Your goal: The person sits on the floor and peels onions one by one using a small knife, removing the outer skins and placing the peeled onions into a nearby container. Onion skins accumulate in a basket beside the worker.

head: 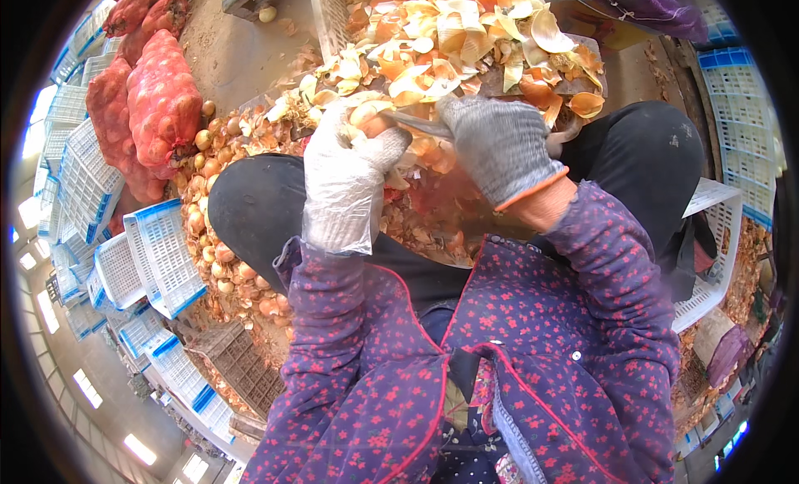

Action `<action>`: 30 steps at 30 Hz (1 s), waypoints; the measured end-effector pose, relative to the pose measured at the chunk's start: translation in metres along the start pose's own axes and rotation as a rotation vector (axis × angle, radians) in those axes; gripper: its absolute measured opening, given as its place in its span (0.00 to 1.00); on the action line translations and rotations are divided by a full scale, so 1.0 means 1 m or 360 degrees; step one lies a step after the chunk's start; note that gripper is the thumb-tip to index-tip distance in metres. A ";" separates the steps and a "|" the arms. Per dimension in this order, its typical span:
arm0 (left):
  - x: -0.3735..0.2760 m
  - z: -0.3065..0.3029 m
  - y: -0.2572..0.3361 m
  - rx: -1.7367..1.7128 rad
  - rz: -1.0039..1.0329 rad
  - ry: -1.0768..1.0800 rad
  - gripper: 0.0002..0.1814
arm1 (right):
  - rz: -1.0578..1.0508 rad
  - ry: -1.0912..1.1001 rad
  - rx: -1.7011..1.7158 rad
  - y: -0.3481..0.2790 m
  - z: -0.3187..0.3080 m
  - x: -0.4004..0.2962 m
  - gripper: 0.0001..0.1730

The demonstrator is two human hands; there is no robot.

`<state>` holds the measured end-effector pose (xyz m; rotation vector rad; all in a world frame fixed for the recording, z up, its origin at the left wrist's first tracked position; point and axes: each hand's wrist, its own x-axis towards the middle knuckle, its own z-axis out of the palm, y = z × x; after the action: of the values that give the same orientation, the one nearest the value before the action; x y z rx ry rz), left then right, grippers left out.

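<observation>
My left hand [349, 178], in a pale glove under a clear plastic cover, grips an onion [368, 121] between thumb and fingers. A grey knit glove with an orange cuff covers my right hand [502, 148]. It is closed around a knife, whose blade [419, 123] points left and reaches the onion. Most of the knife's handle is hidden in my fist. Just beyond both hands lies a heap of onion skins [449, 34]. More loose skins [431, 225] lie below, between my knees.
Loose onions [218, 253] spread along my left knee. Red mesh sacks of onions [163, 103] lie at the upper left. White-and-blue plastic crates [163, 256] stand on the left, with others [740, 134] at the right. A white crate [718, 259] is beside my right leg.
</observation>
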<state>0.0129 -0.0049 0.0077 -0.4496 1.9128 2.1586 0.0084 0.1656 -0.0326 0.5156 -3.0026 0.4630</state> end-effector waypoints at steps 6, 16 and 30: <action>-0.002 -0.002 -0.006 0.0421 0.0369 -0.0008 0.24 | -0.0239 -0.0617 0.0523 0.018 -0.008 0.012 0.13; -0.005 -0.007 0.001 -0.0044 -0.0136 -0.0307 0.22 | 0.0022 -0.0086 0.1141 0.007 -0.023 -0.001 0.16; -0.010 0.004 -0.008 0.0323 -0.0122 -0.0493 0.21 | 0.0040 0.0121 0.0733 -0.003 0.002 0.012 0.09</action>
<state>0.0251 0.0002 0.0042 -0.1380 1.8779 1.8366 -0.0016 0.1585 -0.0328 0.4690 -2.8259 1.1591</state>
